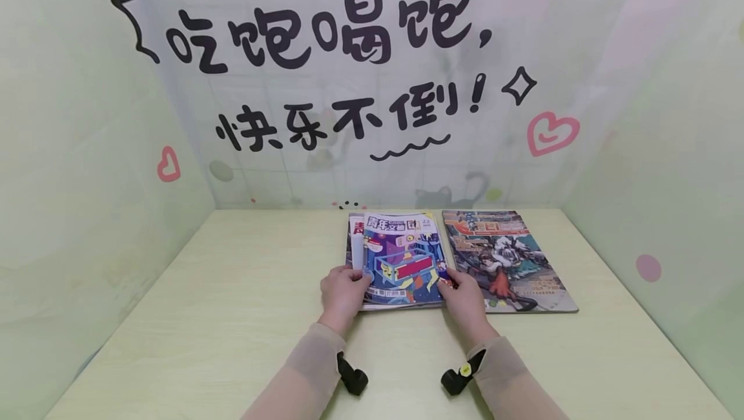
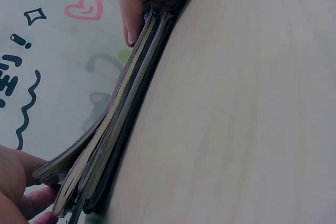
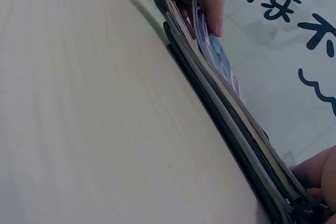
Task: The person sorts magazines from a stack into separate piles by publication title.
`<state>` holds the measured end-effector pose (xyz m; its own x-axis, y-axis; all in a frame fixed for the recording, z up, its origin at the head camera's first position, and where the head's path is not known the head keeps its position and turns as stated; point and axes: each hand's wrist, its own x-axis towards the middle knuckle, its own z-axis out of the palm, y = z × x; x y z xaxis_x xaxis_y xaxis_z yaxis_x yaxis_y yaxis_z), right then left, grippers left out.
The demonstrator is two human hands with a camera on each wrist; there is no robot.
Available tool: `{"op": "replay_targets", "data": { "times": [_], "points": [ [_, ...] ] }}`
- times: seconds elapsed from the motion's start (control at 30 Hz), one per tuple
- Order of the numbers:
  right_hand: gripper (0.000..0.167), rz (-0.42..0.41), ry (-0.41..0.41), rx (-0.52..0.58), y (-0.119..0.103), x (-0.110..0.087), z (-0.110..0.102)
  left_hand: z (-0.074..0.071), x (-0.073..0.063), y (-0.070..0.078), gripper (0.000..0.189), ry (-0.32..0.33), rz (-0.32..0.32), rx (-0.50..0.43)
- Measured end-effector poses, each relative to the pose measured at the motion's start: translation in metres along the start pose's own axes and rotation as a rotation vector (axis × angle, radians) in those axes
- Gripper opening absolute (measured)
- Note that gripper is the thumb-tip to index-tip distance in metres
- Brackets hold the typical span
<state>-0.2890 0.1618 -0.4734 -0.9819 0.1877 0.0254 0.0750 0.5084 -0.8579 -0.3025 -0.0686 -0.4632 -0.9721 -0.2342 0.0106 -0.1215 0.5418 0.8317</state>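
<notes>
A stack of magazines point(image 1: 401, 258) lies on the table, topped by a purple and blue cover with a white title strip. At its near left corner my left hand point(image 1: 344, 291) grips the top magazine, thumb above; the left wrist view shows that corner raised, with fingers of my left hand point(image 2: 21, 187) under it. My right hand point(image 1: 465, 300) holds the stack's near right corner, thumb on the cover. Seen edge-on, the magazine stack point(image 3: 226, 98) has several layers. Most fingers of both hands are hidden beneath or behind the magazines.
Another magazine point(image 1: 508, 262), with a dark illustrated cover, lies flat right beside the stack. The pale wooden table point(image 1: 244, 278) meets a printed fabric backdrop point(image 1: 349, 174) at the back, with fabric walls on both sides.
</notes>
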Motion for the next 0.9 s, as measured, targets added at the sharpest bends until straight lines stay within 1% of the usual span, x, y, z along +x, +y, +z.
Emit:
{"op": "replay_targets", "data": {
  "times": [0.1,0.17,0.2,0.23,0.33,0.4,0.43,0.5,0.63,0.7,0.8,0.9],
  "points": [
    [0.047,0.003,-0.001,0.008,0.000,0.000,0.000,0.000,-0.001,0.004,0.034,-0.025,0.038,-0.002],
    [0.047,0.004,0.001,0.012,0.000,0.000,0.000,-0.001,-0.001,0.007,0.034,-0.063,0.067,-0.024],
    [0.047,0.006,0.000,0.013,0.000,0.000,0.001,-0.001,-0.002,0.008,0.035,-0.094,0.067,-0.052],
    [0.047,0.010,0.000,0.017,0.000,0.000,0.001,-0.002,-0.002,0.010,0.036,-0.131,0.061,-0.087],
    [0.048,0.015,-0.004,0.020,0.001,0.000,0.002,-0.003,-0.004,0.013,0.043,-0.241,0.007,-0.212],
    [0.048,0.017,-0.006,0.025,0.001,0.000,0.001,-0.003,-0.005,0.013,0.047,-0.294,-0.036,-0.303],
    [0.048,0.016,-0.008,0.029,0.001,0.000,0.001,-0.003,-0.006,0.012,0.048,-0.309,-0.051,-0.342],
    [0.047,0.024,-0.014,0.042,0.001,0.000,0.001,-0.004,-0.006,0.011,0.049,-0.318,-0.075,-0.419],
    [0.047,0.036,-0.029,0.077,0.001,0.000,0.000,-0.004,-0.005,0.007,0.050,-0.310,-0.128,-0.586],
    [0.048,0.044,-0.034,0.098,-0.001,0.000,-0.001,-0.005,-0.004,0.005,0.050,-0.306,-0.146,-0.654],
    [0.051,0.043,-0.042,0.114,-0.003,-0.002,-0.004,-0.006,-0.004,0.004,0.050,-0.302,-0.178,-0.728],
    [0.053,0.022,-0.034,0.069,-0.007,-0.004,-0.006,-0.007,-0.004,0.004,0.050,-0.296,-0.204,-0.772]
  ]
}}
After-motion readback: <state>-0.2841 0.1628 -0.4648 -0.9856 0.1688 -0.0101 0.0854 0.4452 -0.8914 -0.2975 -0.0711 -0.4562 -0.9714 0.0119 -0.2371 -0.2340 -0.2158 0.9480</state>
